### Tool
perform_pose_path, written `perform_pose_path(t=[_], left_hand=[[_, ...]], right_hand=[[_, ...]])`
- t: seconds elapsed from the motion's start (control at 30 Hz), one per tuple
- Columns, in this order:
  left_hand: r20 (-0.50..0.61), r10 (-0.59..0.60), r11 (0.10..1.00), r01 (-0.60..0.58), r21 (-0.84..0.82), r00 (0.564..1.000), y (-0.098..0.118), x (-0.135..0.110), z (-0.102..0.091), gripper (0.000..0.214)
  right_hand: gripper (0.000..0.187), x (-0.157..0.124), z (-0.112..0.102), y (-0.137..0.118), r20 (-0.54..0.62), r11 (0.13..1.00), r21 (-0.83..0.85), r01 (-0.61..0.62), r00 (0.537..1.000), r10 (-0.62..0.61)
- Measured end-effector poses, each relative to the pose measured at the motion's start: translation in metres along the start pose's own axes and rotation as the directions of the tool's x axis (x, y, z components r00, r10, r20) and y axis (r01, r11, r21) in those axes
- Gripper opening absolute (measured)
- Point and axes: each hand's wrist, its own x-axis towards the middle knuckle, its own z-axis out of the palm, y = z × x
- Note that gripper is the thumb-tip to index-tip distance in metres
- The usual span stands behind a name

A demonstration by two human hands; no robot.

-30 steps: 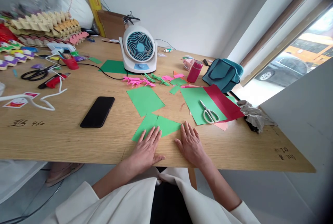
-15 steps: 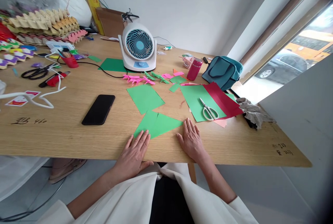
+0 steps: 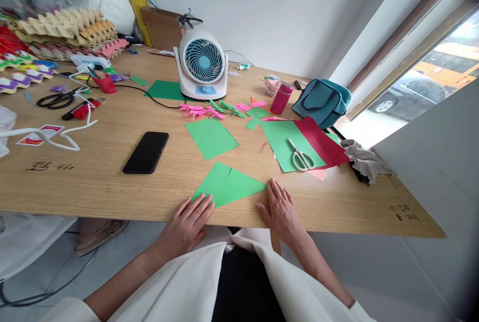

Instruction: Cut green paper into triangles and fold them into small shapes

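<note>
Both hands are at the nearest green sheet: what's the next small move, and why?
Probably slide the right hand slightly inward over the tip of the nearest green sheet: its fingertips are only at that tip's edge, while the left hand has fingers flat on the opposite corner.

Folded green paper lies flat, near the table edge.

One head-worn camera looks forward and down across the table.

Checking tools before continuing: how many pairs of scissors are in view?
2: a white-handled pair on the green sheet at right, a black-handled pair at far left. Others may be hidden.
</note>
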Motion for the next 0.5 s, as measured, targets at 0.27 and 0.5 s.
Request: perform_pose_path(t=[0.27,0.5], left_hand=[[-0.218,0.067,0.995,-0.081,-0.053,0.974,-0.005,-0.012,0.000,0.025],[-0.278,0.023,0.989,-0.063,-0.135,0.960,-0.003,-0.015,0.000,0.013]], right_hand=[[0.076,-0.014,-0.002,-0.022,-0.012,0.918,0.094,0.385,0.922,-0.386],[0.031,-0.024,0.010,-0.031,-0.164,0.881,0.134,0.453,0.887,-0.431]])
